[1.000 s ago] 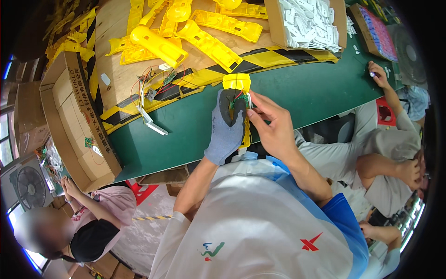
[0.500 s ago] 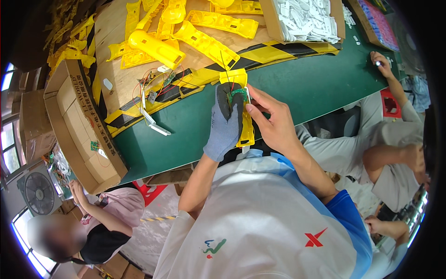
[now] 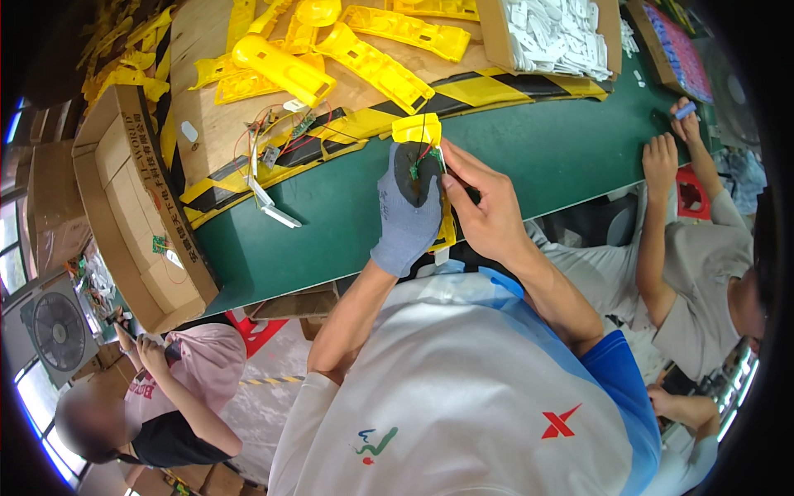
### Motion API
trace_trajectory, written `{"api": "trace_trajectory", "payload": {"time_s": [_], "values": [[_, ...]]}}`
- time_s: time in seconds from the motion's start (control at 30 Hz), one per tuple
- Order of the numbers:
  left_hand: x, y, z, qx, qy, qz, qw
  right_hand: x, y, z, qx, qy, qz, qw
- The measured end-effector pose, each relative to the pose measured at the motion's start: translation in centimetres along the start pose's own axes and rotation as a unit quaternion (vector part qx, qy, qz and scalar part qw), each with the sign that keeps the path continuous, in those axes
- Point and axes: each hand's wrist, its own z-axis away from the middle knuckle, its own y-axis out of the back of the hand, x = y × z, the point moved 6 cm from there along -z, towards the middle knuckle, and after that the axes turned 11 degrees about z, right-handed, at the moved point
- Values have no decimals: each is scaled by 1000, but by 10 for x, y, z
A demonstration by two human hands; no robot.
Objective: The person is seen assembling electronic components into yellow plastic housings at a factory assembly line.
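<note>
My left hand (image 3: 408,207), in a blue-grey glove with a dark palm, is wrapped around a yellow plastic housing (image 3: 417,128). The housing stands lengthwise above the near table edge, its middle covered by the glove. A small green circuit board (image 3: 415,170) with thin red and black wires shows against the glove's dark part. My bare right hand (image 3: 490,207) has thumb and forefinger closed at the housing's right side, on a pale-edged green board partly hidden there.
Yellow housings (image 3: 376,66) lie on the wooden board beyond, near wired circuit boards (image 3: 271,155). A carton of white parts (image 3: 558,37) stands far right, an open cardboard box (image 3: 124,190) left. One co-worker's hands (image 3: 662,161) are at the right table edge; another person (image 3: 186,372) sits left.
My gloved fingers have shifted over the board, and red wire now shows there. The right co-worker has leaned in, with a second hand at the table and a blue object held.
</note>
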Motion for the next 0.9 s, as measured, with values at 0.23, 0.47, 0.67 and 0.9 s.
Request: {"api": "trace_trajectory", "payload": {"time_s": [0.23,0.47,0.67,0.9], "values": [[-14,-4,14,8,162,236,958,-24,3,10,-84,49,118,988],[2,-28,18,-191,119,196,954,-19,39,10,-105,-80,208,969],[23,-45,28,-218,162,176,946,18,94,25,97,-10,250,963],[40,49,45,-84,-74,-126,986,88,193,43,284,-200,280,895]]}}
